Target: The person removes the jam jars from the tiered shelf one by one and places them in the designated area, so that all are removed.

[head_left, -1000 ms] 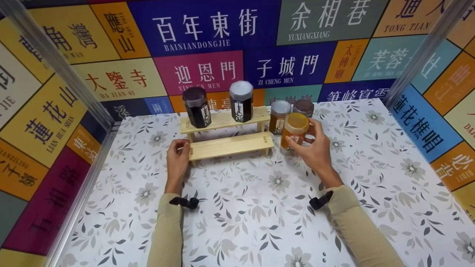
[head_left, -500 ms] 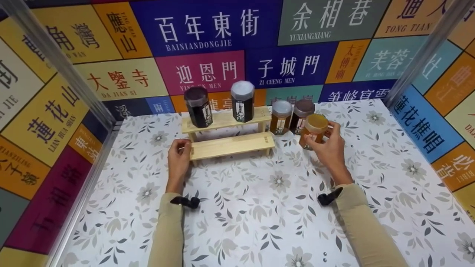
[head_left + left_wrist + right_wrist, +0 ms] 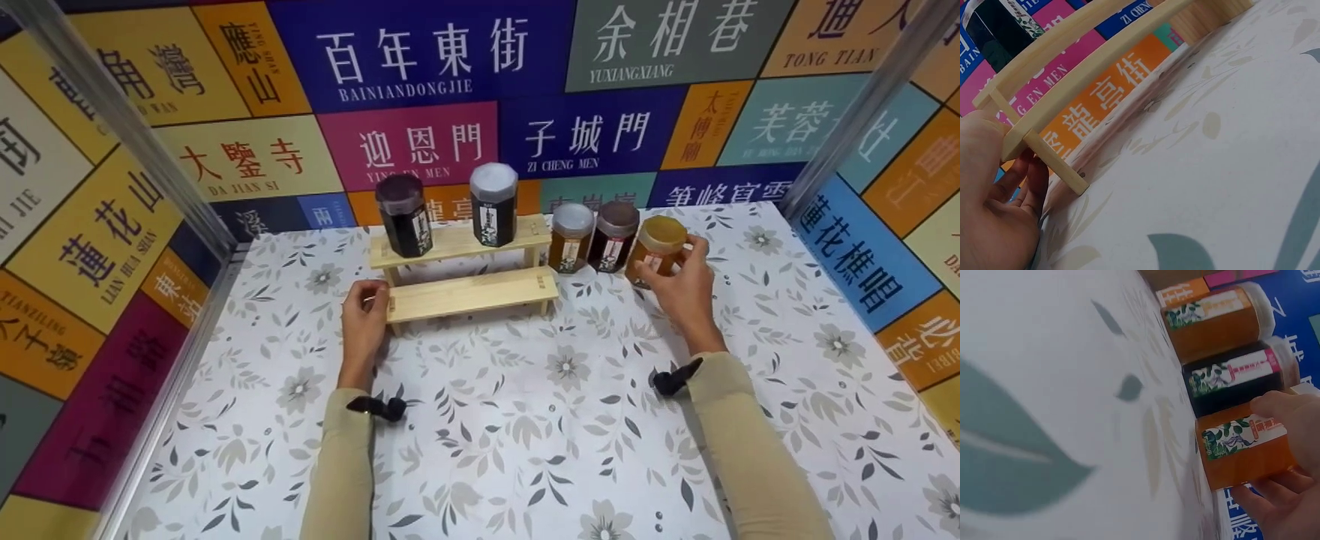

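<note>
My right hand (image 3: 686,296) holds a hexagonal amber jar (image 3: 661,234) with a yellow lid, thumb on the near side and fingers round the far side. The jar stands at the right end of a row, beside a dark jar (image 3: 615,236) with a brown lid and an amber jar (image 3: 571,238) with a pale lid. In the right wrist view the held jar's label (image 3: 1235,437) faces the camera. My left hand (image 3: 364,315) grips the left end of the lower wooden shelf (image 3: 472,294); the left wrist view shows the thumb above and fingers beneath the shelf end (image 3: 1016,138).
Behind the lower shelf is a higher wooden shelf (image 3: 450,246). It bears a dark jar with a purple lid (image 3: 405,217) and a dark jar with a white lid (image 3: 493,206). A flower-patterned cloth (image 3: 510,420) covers the table. Printed panels (image 3: 420,60) enclose the back and sides.
My right hand has carried the yellow-lidded jar rightward, from in front of the other jars to the row's right end. My left hand stays on the shelf end.
</note>
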`<state>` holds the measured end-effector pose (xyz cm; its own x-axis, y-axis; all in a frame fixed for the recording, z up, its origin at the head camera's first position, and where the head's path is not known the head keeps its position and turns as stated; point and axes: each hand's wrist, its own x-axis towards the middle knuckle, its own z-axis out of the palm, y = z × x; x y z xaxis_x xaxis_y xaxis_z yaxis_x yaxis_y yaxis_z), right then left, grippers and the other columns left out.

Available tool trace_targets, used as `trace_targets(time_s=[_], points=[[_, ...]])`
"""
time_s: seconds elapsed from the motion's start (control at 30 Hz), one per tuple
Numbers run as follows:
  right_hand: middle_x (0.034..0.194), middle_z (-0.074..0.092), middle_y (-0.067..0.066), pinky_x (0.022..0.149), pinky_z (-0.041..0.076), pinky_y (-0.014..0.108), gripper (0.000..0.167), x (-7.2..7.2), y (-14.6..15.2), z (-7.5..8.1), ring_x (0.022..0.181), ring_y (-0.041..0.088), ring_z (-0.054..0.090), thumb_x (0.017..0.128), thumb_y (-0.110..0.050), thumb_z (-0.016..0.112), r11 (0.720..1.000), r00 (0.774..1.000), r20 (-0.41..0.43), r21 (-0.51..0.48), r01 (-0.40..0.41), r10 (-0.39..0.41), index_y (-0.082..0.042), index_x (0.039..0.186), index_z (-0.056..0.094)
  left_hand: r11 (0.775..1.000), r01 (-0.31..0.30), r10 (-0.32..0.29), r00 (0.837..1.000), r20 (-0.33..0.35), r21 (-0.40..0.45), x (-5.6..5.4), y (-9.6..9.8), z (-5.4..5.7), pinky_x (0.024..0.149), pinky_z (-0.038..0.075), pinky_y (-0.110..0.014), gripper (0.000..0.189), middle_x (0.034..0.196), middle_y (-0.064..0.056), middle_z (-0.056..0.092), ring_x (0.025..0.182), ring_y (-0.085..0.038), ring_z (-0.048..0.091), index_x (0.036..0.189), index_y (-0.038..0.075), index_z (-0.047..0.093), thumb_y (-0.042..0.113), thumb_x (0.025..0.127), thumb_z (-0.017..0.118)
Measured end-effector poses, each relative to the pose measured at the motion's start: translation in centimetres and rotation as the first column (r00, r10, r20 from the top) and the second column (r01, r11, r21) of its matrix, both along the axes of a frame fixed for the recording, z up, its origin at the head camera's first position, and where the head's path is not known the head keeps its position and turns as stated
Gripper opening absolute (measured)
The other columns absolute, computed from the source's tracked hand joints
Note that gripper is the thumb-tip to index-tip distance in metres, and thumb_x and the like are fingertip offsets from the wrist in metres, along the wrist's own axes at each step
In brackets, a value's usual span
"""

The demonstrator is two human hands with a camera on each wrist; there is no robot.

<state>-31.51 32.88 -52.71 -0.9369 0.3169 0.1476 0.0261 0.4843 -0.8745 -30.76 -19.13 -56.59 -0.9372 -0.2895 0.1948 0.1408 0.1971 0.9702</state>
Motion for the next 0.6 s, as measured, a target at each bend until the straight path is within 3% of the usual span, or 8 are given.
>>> trace_targets(time_s=[0.17,0.33,0.6], points=[[0.165,0.048,0.025,0.126,0.040,0.055,0.097,-1.1,1.0,0.2,0.155,0.037,0.047,0.096,-0.038,0.083,0.999,0.998,0.055,0.043,0.023,-0.025,-0.013,0.164,0.018,1.000,0.002,-0.002,1.000,0.001,-0.002,0.0,0.0,0.1,0.090,0.052,-0.023,0.018,0.124,-0.016,0.068,0.112,-0.024,0.065,0.120,0.002,0.067,0.015,0.110,0.062],[0.164,0.049,0.025,0.124,0.043,0.054,0.095,-2.0,1.4,0.3,0.153,0.036,0.049,0.096,-0.033,0.083,1.000,0.999,0.043,0.025,0.006,-0.007,-0.014,0.163,0.019,1.000,0.000,0.000,1.000,-0.012,0.010,-0.1,0.0,0.2,0.088,0.050,-0.019,0.020,0.124,-0.018,0.068,0.113,-0.026,0.064,0.120,-0.001,0.067,0.015,0.110,0.063],[0.168,0.043,0.026,0.125,0.042,0.055,0.096,-2.0,1.2,0.7,0.156,0.038,0.045,0.095,-0.029,0.083,1.000,0.997,0.082,0.010,-0.002,0.001,-0.013,0.164,0.017,1.000,-0.003,0.004,1.000,-0.015,0.013,-0.2,0.0,0.0,0.095,0.050,-0.025,0.020,0.126,-0.021,0.068,0.117,-0.029,0.064,0.121,-0.003,0.067,0.013,0.110,0.063]])
